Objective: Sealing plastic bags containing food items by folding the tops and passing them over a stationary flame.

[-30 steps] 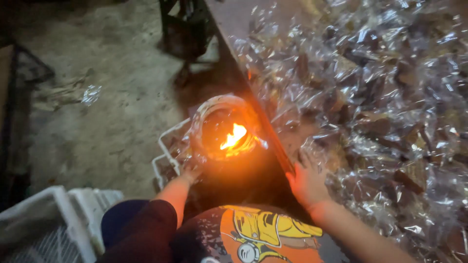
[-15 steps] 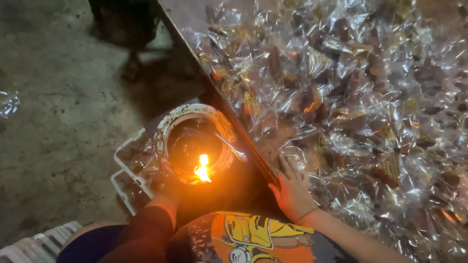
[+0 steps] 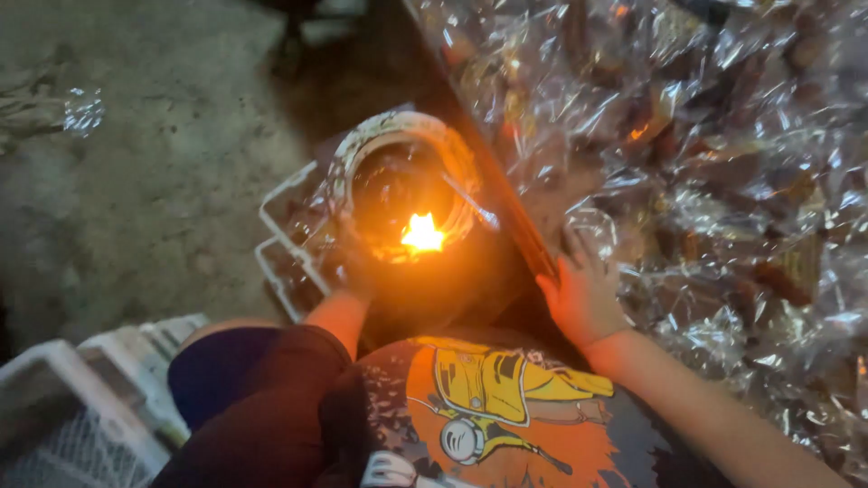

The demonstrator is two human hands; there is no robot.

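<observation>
Since a moment ago the right hand [image 3: 586,294] has slid a little along the table edge [image 3: 506,212], and the flame [image 3: 422,233] now sits lower right inside the round container [image 3: 402,181]. Its fingers lie spread and flat on the clear cellophane packets [image 3: 723,181] heaped on the table, just right of the container. On the container's lower left rim rests the left hand [image 3: 354,271]; its fingers are too dark to tell. Left of the container, a white wire crate [image 3: 282,244] stands on the concrete floor [image 3: 163,181].

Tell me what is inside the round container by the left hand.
Inside the round container a small flame burns near the bottom. Glare and dark walls hide what feeds it. The left hand touches its rim.
</observation>
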